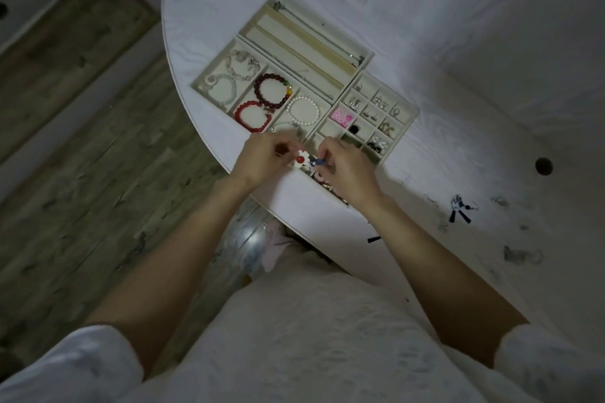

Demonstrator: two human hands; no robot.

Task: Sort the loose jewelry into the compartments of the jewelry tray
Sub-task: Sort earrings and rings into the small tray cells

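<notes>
Mostly the tray [366, 57] is filled, while my left hand [262, 157] and right hand [343, 167] pinch a flower piece [299, 160] and loose bits [461, 206] wait along the table's [458, 26] near edge.

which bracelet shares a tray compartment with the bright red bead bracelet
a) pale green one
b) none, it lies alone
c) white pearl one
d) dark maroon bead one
d: the dark maroon bead bracelet lies in the same compartment as the bright red bead bracelet, touching it; the white pearl bracelet and pale green bracelet lie in neighbouring compartments.
</notes>
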